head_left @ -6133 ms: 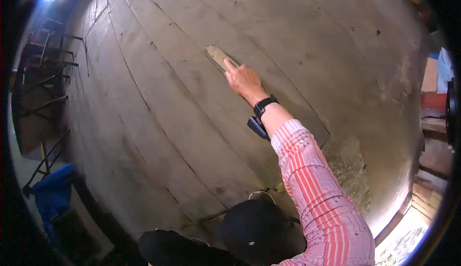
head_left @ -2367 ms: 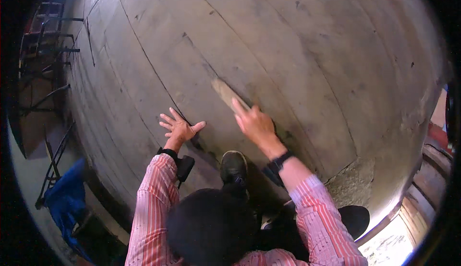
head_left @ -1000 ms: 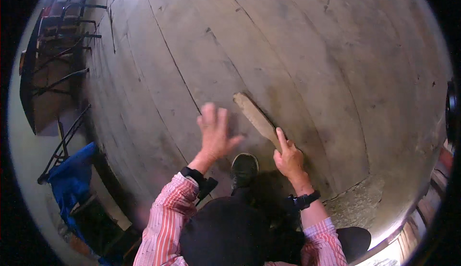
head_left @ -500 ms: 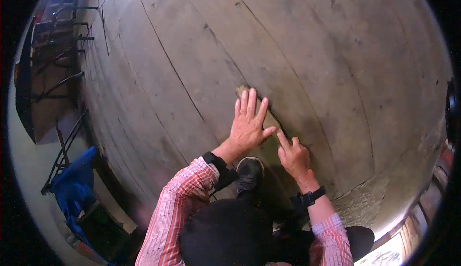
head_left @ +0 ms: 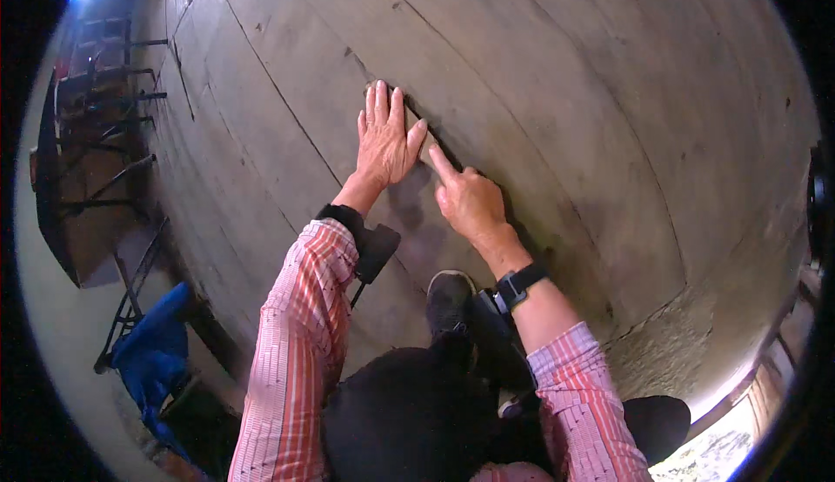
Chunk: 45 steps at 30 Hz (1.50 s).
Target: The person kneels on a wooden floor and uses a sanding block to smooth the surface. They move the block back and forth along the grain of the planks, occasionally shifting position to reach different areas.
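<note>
My left hand (head_left: 384, 144) lies flat with its fingers stretched forward, pressing on a narrow, flat tan strip (head_left: 427, 152) with a dark far edge. Most of the strip is hidden under that hand. Close by on the right, my right hand (head_left: 473, 204) has its index finger laid along the strip's near end, by the left thumb. Its other fingers are curled and seem to grip that end, though their undersides are hidden. The strip rests on a worn grey-brown surface (head_left: 557, 125) crossed by long dark seams.
Below my hands a dark shoe (head_left: 450, 301) stands on the surface. To the left are dark metal-framed furniture (head_left: 104, 147) and a blue cloth (head_left: 156, 347). A rough patch (head_left: 661, 343) lies at the lower right. Dark bands are on both my wrists.
Both hands have slid forward and to the left together with the strip, my arms reaching farther out. The left stays flat and the right keeps its index finger on the strip.
</note>
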Tool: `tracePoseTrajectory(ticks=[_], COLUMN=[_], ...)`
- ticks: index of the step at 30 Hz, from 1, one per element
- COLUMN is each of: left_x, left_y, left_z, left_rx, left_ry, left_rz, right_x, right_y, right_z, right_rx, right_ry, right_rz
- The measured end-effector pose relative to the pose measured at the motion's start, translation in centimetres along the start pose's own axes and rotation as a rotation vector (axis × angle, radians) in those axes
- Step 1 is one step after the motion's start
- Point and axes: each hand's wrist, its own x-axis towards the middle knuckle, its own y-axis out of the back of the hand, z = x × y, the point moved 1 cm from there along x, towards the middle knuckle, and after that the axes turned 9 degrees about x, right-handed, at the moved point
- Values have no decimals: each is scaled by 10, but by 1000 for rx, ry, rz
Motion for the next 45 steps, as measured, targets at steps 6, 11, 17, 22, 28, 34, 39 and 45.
tracePoseTrajectory(ticks=[6, 11, 17, 22, 28, 34, 39, 45], left_x=[-55, -107, -137, -116, -76, -10, 29, 9], left_y=[-19, -31, -43, -44, -33, -18, 2, -3], left_z=[48, 88, 112, 87, 50, -23, -69, -32], left_rx=[-48, -132, -196, -252, -183, -91, 84, -25], left_ry=[-17, -57, -168, -120, -84, 24, -59, 93], left_rz=[-16, -119, -79, 74, 126, 219, 95, 88], right_x=[-65, -135, -163, -130, -75, 26, 66, 33], right_y=[5, 5, 9, 6, 6, -8, -30, -13], right_z=[31, 61, 79, 71, 48, 2, -25, -15], right_rx=[-61, -113, -290, -297, -248, -130, -4, -104], right_ry=[9, 45, 4, 113, 159, 177, 75, 52], right_rz=[-9, 11, -36, 14, 29, 11, 0, -9])
